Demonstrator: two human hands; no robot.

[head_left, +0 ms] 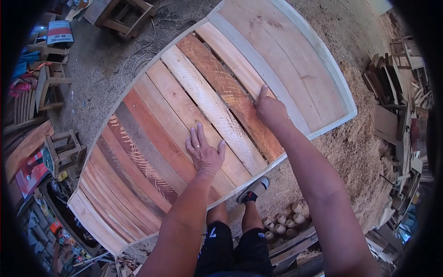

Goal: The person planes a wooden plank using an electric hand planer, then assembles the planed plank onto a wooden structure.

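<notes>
A long wooden panel [281,14] of side-by-side planks in a pale frame runs from lower left to upper right. My left hand [204,152], a ring on one finger, lies with its fingers spread on a light plank [173,94] near the middle. Farther right, my right hand [271,109] touches the edge of a pale pinkish plank [235,57] with the index finger extended, beside a reddish-brown plank [207,64]. Between the hands lies a whitish, rough-sawn plank [198,85]. Dark gaps show between some planks. Neither hand holds anything.
Wooden stools [121,17] stand at the upper left, with another stool [64,151] at the left. Wood shavings [360,171] cover the ground at right. Small turned wooden pieces [280,228] sit near my feet. Stacked boards [387,78] are at the far right.
</notes>
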